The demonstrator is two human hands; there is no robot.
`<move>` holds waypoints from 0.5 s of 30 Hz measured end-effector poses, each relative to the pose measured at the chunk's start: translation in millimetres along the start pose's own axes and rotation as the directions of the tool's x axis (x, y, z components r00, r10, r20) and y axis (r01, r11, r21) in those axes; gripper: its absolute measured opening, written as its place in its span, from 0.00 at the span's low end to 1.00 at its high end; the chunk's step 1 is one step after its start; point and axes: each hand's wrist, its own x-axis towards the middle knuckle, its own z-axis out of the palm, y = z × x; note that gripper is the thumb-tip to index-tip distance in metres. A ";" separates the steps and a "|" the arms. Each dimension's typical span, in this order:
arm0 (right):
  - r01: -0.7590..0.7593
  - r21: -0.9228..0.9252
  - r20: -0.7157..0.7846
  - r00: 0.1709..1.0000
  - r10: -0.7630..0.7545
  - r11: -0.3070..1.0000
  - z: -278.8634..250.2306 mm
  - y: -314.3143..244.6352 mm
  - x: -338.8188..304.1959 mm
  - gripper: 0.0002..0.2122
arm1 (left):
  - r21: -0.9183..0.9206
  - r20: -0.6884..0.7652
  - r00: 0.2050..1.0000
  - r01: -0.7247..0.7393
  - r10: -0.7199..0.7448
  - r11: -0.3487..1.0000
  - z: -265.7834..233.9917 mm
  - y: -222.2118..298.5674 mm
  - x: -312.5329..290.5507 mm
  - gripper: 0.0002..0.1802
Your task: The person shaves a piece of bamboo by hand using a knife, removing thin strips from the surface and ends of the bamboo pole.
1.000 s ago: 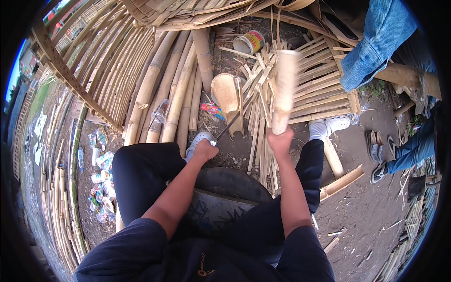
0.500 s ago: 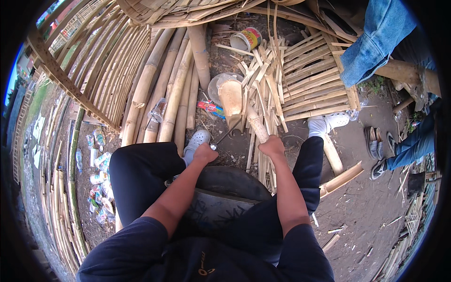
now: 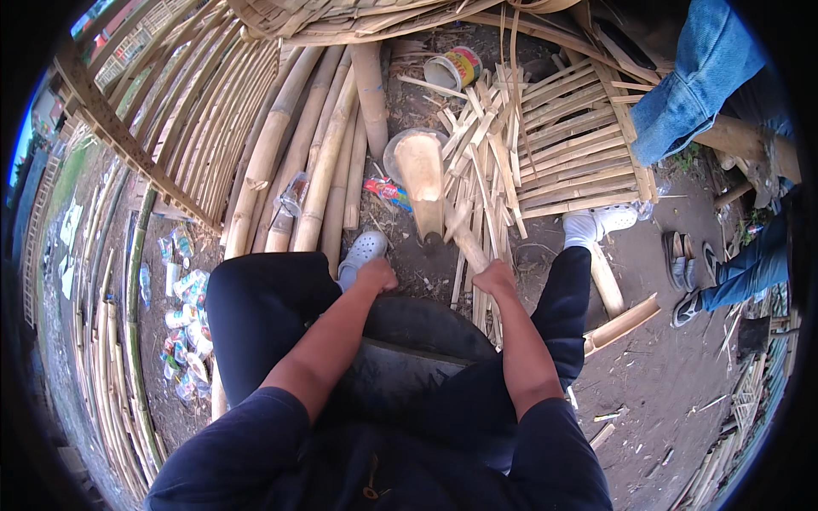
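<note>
Your right hand (image 3: 494, 277) grips a stick (image 3: 469, 244) beside the split bamboo (image 3: 420, 170); your left hand (image 3: 377, 275) is curled, and slats (image 3: 487, 136) lie beyond the stick.

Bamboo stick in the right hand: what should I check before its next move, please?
1. Right hand gripping the bamboo stick: ok.
2. Left hand holding something: cannot tell, its closed fingers hide that.
3. White clogs worn: ok, one on each foot.
4. Hands gloved: not ok, both are bare.
5. Loose bamboo strips cleared away: not ok, they lie close by.
6. Split bamboo piece steady: cannot tell.
</note>
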 end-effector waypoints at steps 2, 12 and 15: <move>0.011 0.033 0.060 0.998 -0.013 0.999 0.1 -28.7 5.5 0.24 | 0.097 0.099 0.992 0.066 -0.076 0.993 26.0 -52.2 8.5 0.20; -0.063 0.209 0.038 0.998 0.056 0.976 -22.3 -16.1 -1.1 0.23 | 0.059 0.005 0.995 0.095 -0.095 0.994 9.6 -20.3 -28.7 0.22; -0.068 0.158 0.036 0.997 0.063 0.985 9.2 -0.4 11.8 0.23 | 0.132 0.099 0.995 0.018 -0.031 0.991 6.9 -21.4 -18.9 0.21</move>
